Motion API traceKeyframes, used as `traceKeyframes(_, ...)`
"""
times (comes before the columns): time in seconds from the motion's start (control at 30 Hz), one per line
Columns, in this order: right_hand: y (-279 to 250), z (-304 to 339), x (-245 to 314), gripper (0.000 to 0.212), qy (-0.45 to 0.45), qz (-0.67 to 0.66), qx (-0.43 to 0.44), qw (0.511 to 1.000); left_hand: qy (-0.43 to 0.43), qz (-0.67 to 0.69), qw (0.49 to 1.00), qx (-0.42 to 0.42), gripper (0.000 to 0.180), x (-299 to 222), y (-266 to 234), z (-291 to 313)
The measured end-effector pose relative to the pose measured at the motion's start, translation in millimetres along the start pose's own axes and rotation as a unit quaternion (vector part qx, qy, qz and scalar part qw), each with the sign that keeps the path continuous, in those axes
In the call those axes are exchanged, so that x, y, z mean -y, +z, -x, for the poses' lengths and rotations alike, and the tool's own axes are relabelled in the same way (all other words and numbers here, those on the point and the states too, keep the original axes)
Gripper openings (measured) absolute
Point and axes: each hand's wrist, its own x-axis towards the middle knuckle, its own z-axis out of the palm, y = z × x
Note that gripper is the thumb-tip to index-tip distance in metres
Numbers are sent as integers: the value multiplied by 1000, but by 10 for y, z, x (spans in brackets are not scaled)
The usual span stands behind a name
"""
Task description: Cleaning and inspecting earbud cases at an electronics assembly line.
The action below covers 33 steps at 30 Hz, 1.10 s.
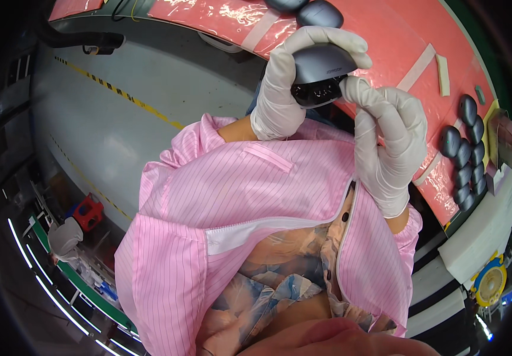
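Observation:
My gloved left hand grips a rounded, dark blue-grey earbud charging case from its left side, its fingers curled over the top. The case is tilted toward me with its lid raised, and a glossy black inside with small bright spots shows below the lid. At the right edge of the opening is my gloved right hand, thumb and fingertips pressed together and touching the case. Whatever those fingertips may hold is hidden.
A pink-covered table curves along the far and right sides. Two similar cases lie at its far edge; several more cases are grouped at right. Nearby are a pale strip and a small green piece. Grey floor lies left.

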Motion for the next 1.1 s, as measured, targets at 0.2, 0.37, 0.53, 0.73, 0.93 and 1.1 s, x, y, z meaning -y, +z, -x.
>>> traceKeyframes(0.2, 125, -136, 228, 29, -46, 35, 74, 996, 42, -52, 997, 25, 88, 101, -36, 17)
traceKeyframes(0.37, -11, -120, 35, 21, 103, -263, 43, 958, -65, 32, 994, -87, 75, 143, -5, -6)
traceKeyframes(0.53, 45, -174, 109, 31, -46, 45, 120, 991, -153, 198, 957, -148, 69, 179, 116, 23)
traceKeyframes(0.73, -107, 212, -268, 27, 12, 10, 74, 997, -197, 192, 951, -143, 70, -16, 40, -6)
traceKeyframes(0.93, -187, 143, -376, 21, 58, -27, -2, 998, -287, 365, 884, -47, 53, 4, -7, -20)
traceKeyframes(1.1, -172, -363, -296, 28, -177, 160, 117, 964, -360, 283, 888, -51, 61, -7, 119, 39)
